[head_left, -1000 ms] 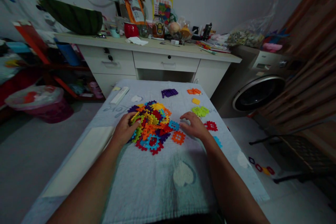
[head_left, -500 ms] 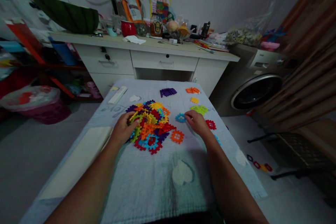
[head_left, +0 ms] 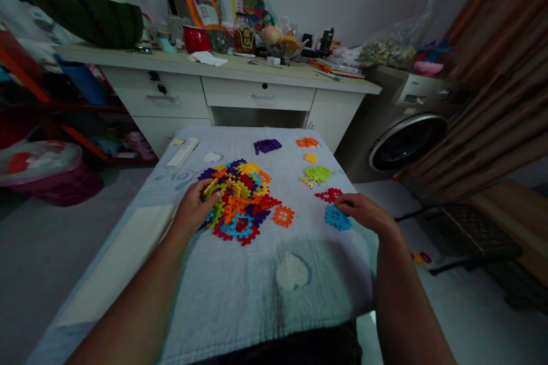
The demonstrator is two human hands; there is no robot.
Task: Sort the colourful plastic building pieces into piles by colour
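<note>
A heap of colourful notched plastic building pieces (head_left: pixel 240 199) lies left of the middle of the cloth-covered table. My left hand (head_left: pixel 194 205) is at its left edge, thumb and fingers curled round a yellow-green building piece (head_left: pixel 217 189); some fingertips are hidden. On the right, my right hand (head_left: pixel 363 211) pinches the edge of a blue building piece (head_left: pixel 337 218), low over the cloth. Just behind it lie red pieces (head_left: pixel 329 195). A single orange square piece (head_left: pixel 283 215) sits right of the heap.
Farther back lie green pieces (head_left: pixel 317 174), a yellow piece (head_left: pixel 310 157), orange pieces (head_left: pixel 307 141) and purple pieces (head_left: pixel 268 146). A white box (head_left: pixel 183 152) lies at the far left. Beyond stand a white desk (head_left: pixel 257 94) and a washing machine (head_left: pixel 398 120); a chair (head_left: pixel 471 234) is at right.
My right hand has carried the blue piece rightward and nearer, to the spot in front of the red pieces. My left hand stays at the heap. The view has turned slightly right.
</note>
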